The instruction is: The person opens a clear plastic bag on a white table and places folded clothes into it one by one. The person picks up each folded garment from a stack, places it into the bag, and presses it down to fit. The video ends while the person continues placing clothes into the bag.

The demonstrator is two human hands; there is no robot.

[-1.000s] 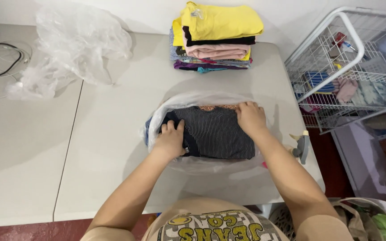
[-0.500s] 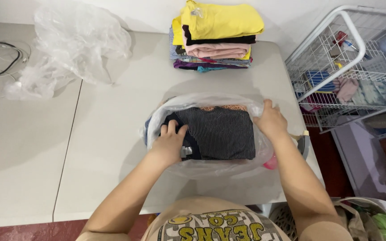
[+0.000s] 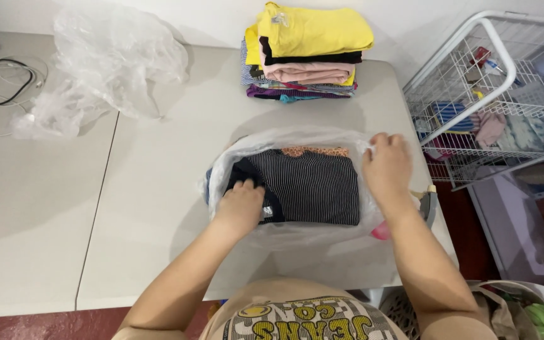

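A clear plastic bag [image 3: 297,137] lies open on the white table [image 3: 158,208], holding a folded dark striped garment [image 3: 313,186] on top of an orange patterned one [image 3: 316,151]. My left hand [image 3: 242,204] presses down on the left end of the striped garment inside the bag. My right hand [image 3: 385,167] pinches the bag's right rim near its far corner and pulls it outward.
A stack of folded clothes with a yellow one on top [image 3: 306,53] sits at the table's far edge. Crumpled clear plastic [image 3: 105,63] and cables [image 3: 1,82] lie far left. A white wire basket rack [image 3: 495,94] stands to the right; a basket [image 3: 524,308] is near right.
My right hand has left the top of the striped garment and moved right to the bag's rim, spreading it. My left hand has stayed on the garment's left end.
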